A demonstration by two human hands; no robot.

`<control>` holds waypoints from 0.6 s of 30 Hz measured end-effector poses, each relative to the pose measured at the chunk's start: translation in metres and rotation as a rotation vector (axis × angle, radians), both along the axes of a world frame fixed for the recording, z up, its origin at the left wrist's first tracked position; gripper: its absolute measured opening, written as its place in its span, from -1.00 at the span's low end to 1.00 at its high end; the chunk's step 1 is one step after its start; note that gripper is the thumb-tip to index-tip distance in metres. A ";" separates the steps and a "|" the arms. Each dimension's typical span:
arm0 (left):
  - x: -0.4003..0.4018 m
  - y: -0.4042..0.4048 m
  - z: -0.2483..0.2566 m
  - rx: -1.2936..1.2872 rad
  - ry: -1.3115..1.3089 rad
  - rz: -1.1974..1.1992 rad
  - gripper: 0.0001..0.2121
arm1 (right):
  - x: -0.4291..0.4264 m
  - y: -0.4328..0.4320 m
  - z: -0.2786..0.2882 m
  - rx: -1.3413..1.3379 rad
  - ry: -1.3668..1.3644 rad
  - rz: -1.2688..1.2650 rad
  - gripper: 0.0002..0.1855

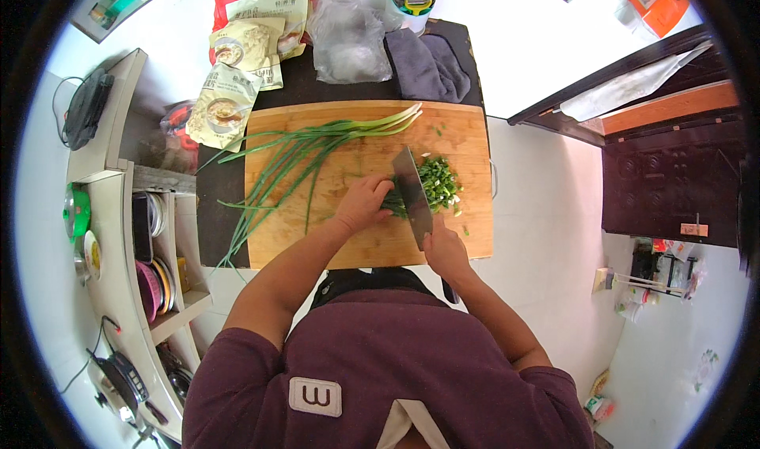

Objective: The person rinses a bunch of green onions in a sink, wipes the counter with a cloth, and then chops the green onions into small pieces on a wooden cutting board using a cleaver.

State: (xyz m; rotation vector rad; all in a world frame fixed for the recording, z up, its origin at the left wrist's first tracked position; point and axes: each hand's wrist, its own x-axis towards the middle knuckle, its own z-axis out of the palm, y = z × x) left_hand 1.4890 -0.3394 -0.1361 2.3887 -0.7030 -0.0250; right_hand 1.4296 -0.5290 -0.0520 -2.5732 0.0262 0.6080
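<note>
A wooden cutting board lies before me on a dark table. My right hand grips a cleaver by its handle, the broad blade pointing away from me. Just left of the blade, my left hand holds a bunch of green scallion stalks against the board. To the right of the blade sits a pile of chopped scallions, with a few bits scattered around it. Whole scallions stretch across the upper left of the board, white ends at the right and green tips hanging past its left edge.
Behind the board are food pouches, a clear plastic bag, a dark folded cloth and a utensil holder. A shelf unit with plates stands left. A dark cabinet stands right.
</note>
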 end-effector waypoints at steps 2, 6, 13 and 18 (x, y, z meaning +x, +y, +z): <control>-0.002 -0.001 -0.011 -0.015 -0.021 0.017 -0.56 | 0.001 0.009 0.003 -0.040 0.003 -0.009 -0.76; -0.005 -0.003 -0.018 -0.025 -0.009 0.066 -0.64 | 0.010 0.025 0.018 -0.116 0.112 0.005 -0.79; -0.006 -0.005 -0.011 0.005 0.050 0.077 -0.65 | 0.026 0.043 -0.029 -0.124 -0.067 -0.096 -0.78; -0.006 0.001 0.003 -0.110 0.057 0.125 -0.62 | 0.015 0.037 0.007 -0.094 -0.074 -0.157 -0.74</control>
